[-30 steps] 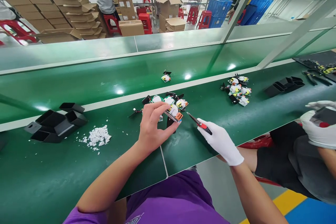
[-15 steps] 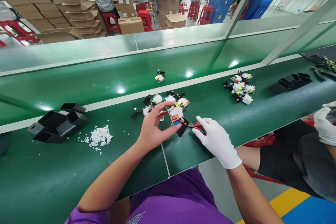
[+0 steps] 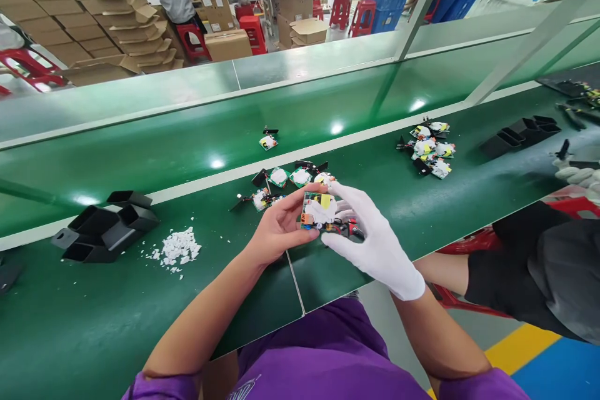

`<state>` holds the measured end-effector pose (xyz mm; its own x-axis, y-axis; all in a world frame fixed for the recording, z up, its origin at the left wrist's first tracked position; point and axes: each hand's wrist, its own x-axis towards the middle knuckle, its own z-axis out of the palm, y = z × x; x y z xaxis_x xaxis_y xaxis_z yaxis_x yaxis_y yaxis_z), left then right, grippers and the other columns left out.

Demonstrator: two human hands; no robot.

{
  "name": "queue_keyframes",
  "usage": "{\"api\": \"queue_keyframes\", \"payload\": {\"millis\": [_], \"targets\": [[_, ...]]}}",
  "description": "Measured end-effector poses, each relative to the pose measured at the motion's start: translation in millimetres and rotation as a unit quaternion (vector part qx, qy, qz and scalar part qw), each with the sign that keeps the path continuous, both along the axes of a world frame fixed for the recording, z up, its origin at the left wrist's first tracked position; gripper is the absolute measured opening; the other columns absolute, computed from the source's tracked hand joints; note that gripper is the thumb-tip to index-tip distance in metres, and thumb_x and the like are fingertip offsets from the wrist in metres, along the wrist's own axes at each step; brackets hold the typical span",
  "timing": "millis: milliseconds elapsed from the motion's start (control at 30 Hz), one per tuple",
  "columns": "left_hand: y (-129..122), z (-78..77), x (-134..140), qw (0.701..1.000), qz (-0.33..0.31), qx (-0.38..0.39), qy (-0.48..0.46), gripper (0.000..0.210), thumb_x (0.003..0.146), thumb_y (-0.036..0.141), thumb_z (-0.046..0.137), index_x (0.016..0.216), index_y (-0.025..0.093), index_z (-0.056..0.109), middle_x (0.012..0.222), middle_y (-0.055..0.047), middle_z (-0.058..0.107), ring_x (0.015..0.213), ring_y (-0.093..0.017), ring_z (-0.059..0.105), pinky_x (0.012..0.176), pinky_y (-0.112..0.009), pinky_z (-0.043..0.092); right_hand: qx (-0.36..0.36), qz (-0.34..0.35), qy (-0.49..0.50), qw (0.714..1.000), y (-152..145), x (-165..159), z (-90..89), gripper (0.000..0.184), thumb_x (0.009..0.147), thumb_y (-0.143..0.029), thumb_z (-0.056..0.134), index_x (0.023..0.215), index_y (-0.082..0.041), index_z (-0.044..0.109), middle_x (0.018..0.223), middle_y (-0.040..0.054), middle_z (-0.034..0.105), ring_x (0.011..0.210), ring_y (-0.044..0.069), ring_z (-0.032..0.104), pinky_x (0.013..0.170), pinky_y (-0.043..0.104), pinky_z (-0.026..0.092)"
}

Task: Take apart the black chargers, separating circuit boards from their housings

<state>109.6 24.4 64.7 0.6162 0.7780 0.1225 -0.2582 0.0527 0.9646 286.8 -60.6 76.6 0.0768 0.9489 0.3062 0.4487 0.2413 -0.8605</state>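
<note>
My left hand (image 3: 276,228), bare, grips a small circuit board (image 3: 319,209) by its left side. White filler, a yellow part and an orange part show on the board. My right hand (image 3: 377,240) wears a white glove and holds red-handled cutters (image 3: 349,226) in its curled fingers; their jaws are hidden. Its thumb and forefinger reach round the board's right side, and I cannot tell whether they touch it. Just behind my hands lie several similar boards (image 3: 278,177) with black pieces on wires.
White crumbs (image 3: 180,247) and black plastic housings (image 3: 96,219) lie to the left. More boards (image 3: 425,149) and housings (image 3: 520,137) are to the right. A single board (image 3: 268,141) sits beyond the pale strip. A co-worker's gloved hand (image 3: 579,175) is at the right edge.
My right hand has moved left and up, bringing its fingers round the board. The board has turned in my left hand. The co-worker's hand has shifted.
</note>
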Motion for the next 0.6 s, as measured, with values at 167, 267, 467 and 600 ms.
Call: {"api": "queue_keyframes", "payload": {"millis": [167,267,467,600], "targets": [[1.0,-0.3,-0.1,0.999,-0.029,-0.038,-0.010,0.068,0.068,0.039,0.087,0.132,0.025,0.068,0.133,-0.014,0.068,0.116,-0.032,0.069,0.083,-0.036,0.063,0.073,-0.049,-0.128,0.988,6.0,-2.5,-5.4,0.051,0.090,-0.032,0.071,0.139,-0.029,0.057,0.131,0.0080,0.068,0.113,0.026,0.068,0.097,0.043,0.059],[3.2,-0.9,-0.4,0.998,-0.019,-0.055,0.032,0.060,0.073,0.057,0.079,0.121,0.021,0.074,0.119,-0.014,0.074,0.106,-0.031,0.072,0.083,-0.040,0.063,0.100,-0.077,-0.168,0.978,5.8,-0.2,-6.5,0.050,0.090,-0.037,0.072,0.138,-0.029,0.058,0.126,0.0083,0.071,0.108,0.027,0.071,0.095,0.042,0.060],[5.4,-4.0,4.8,0.991,-0.062,-0.061,0.098,0.062,0.079,0.076,0.063,0.072,0.015,0.072,0.071,-0.008,0.071,0.063,-0.017,0.065,0.058,-0.030,0.057,0.110,-0.066,-0.189,0.974,6.6,-0.2,-2.7,0.053,0.091,-0.034,0.070,0.142,-0.028,0.055,0.125,0.0087,0.070,0.112,0.026,0.069,0.096,0.041,0.059],[2.9,-4.9,9.1,0.988,-0.037,-0.107,0.101,0.068,0.069,0.083,0.066,0.064,0.016,0.064,0.056,-0.002,0.060,0.048,-0.012,0.053,0.044,-0.025,0.047,0.065,-0.053,-0.178,0.980,8.0,-4.0,-0.9,0.059,0.091,-0.035,0.069,0.146,-0.028,0.050,0.133,0.0093,0.066,0.119,0.028,0.066,0.101,0.044,0.057]]}}
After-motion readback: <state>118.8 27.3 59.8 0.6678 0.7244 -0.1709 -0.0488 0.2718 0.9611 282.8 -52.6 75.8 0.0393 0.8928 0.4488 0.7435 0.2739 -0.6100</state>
